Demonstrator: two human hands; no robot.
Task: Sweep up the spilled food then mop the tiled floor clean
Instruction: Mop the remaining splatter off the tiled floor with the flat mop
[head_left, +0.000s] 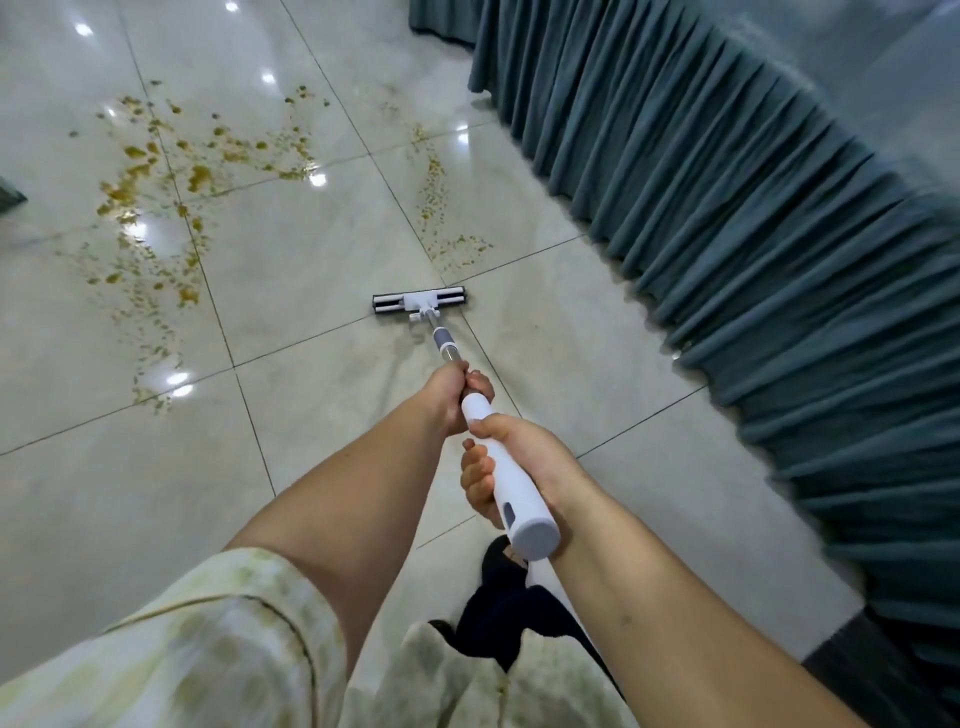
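I hold a white mop with both hands. Its flat head (420, 301) lies on the glossy tiled floor (311, 249), just ahead of me near a grout line. My left hand (456, 391) grips the pole lower down, where the metal shaft meets the white handle (506, 467). My right hand (511, 462) is wrapped around the thick upper handle near its end cap. A wide patch of brown-yellow spilled food (150, 192) spreads over the tiles to the far left. A narrower smeared streak of residue (435, 202) runs just beyond the mop head.
A table with a pleated teal skirt (753, 234) runs along the right side, from the far end to beside me. My dark shoes (506, 597) show below the handle. A dark object's corner (10, 192) sits at the left edge.
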